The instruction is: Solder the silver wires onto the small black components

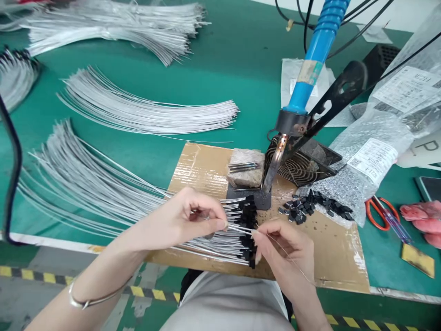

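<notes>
Left grip [188,218]: pinched thin white wires [240,228].
Right grip [287,243]: pinched them further along, beside black connectors [251,204].
Wire span: ran between both grips.
Handling: seemed light, springy, kinkable; best taken near tips.

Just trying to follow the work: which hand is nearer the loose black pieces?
Right hand: just short of the loose black pieces. Left hand: farther left, over gray wires.

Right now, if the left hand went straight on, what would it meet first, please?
Most likely the right hand, just ahead along the wires; depth relative to the black ends is unclear.
</notes>
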`<action>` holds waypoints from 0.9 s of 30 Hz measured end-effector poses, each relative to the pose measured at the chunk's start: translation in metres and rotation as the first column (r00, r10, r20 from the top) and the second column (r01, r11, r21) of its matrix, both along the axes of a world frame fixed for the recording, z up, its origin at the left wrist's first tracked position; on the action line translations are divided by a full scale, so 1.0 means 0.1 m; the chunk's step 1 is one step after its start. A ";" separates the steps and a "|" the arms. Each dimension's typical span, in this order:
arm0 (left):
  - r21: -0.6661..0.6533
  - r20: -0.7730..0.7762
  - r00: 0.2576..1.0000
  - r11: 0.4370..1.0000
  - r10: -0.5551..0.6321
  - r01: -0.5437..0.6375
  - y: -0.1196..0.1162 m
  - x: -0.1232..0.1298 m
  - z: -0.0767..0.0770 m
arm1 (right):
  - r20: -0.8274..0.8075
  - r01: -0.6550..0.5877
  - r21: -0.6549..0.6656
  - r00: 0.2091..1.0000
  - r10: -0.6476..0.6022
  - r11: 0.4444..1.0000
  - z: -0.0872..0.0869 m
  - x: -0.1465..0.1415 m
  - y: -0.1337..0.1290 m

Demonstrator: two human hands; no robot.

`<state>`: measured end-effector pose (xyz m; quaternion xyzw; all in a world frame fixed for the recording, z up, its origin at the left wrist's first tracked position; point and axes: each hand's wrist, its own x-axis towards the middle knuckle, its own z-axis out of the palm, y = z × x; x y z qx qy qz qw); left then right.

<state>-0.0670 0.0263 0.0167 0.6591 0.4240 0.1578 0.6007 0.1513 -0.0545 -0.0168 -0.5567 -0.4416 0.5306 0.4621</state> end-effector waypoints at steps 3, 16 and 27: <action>0.057 -0.022 0.998 0.997 0.060 -0.059 -0.04 0.03 -0.01 | -0.027 0.030 -0.053 0.999 -0.031 0.998 0.02 -0.02 0.00; 0.088 -0.048 0.997 0.995 0.061 -0.057 -0.13 0.11 -0.01 | -0.067 0.039 -0.140 0.997 -0.048 0.989 0.01 -0.03 0.00; 0.521 -0.141 0.986 0.854 0.091 -0.004 -0.36 0.28 -0.02 | 0.180 -0.039 0.144 0.984 0.012 0.989 -0.04 0.07 -0.03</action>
